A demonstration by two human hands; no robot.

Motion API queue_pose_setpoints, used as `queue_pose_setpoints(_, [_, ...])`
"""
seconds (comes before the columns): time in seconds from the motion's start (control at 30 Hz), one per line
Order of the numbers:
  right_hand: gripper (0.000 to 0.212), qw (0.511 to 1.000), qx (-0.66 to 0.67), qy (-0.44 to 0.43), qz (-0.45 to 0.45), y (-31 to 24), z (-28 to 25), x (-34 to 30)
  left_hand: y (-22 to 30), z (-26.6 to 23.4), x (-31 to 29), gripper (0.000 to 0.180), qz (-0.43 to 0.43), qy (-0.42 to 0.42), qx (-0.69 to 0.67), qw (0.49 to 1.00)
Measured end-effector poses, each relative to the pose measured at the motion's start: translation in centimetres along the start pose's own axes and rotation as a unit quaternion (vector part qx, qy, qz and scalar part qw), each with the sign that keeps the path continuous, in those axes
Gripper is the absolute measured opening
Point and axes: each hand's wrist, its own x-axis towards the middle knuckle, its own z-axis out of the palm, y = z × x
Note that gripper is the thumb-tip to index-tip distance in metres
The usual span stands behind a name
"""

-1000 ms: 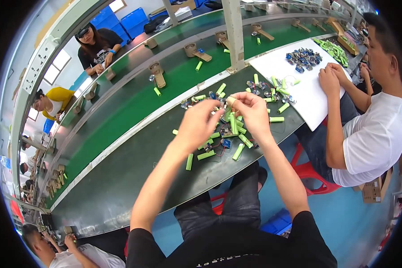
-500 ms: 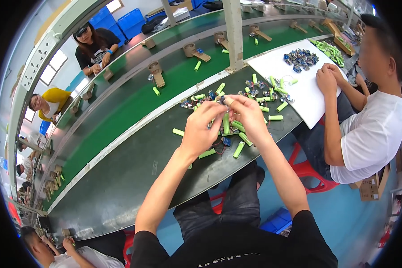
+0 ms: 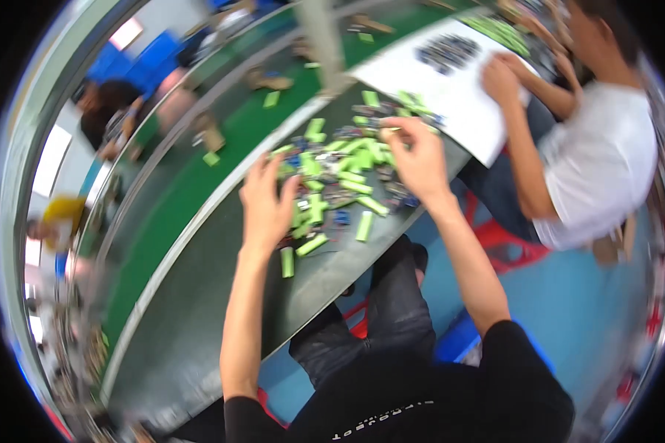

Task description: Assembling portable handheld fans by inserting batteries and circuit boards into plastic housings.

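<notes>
A heap of light green cylindrical battery cells (image 3: 364, 226), with wires and small blue circuit boards (image 3: 341, 218) among them, lies on the dark workbench (image 3: 192, 325). At the heap's left edge, my left hand (image 3: 268, 205) is open, its fingers spread beside the cells and nothing visible in it. My right hand (image 3: 421, 159) hovers over the heap's far right side. Its fingers curve forward, with thumb and index fingertip apart; I make out nothing held between them. Motion blur softens both hands and the small parts.
Beyond a pale rail runs a green conveyor (image 3: 177, 199) carrying brown holders (image 3: 210, 136) and cells. To the right, a white board (image 3: 391, 74) bears a pile of dark boards (image 3: 447, 53) and more green cells. A person in a white shirt (image 3: 606, 159) sits there. A post (image 3: 321, 44) rises beyond the heap.
My hands were together over the heap, fingers pinching small parts. They have now separated, the left to the heap's left edge, the right to its far right. The whole view has shifted and blurred.
</notes>
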Motion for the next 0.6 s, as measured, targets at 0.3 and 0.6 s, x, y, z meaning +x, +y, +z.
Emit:
queue_pose_setpoints(0.3, [0.022, 0.958, -0.137, 0.130, 0.215, 7.9, -8.3, -27.6, -6.2, 1.3, 1.6, 0.060, 0.052, -0.127, 0.125, 0.983])
queue_pose_setpoints(0.6, [0.034, 0.539, 0.012, 0.490, 0.685, 11.7, -14.9, -67.4, 0.6, -0.6, -1.0, 0.048, 0.231, -0.053, 0.217, 0.947])
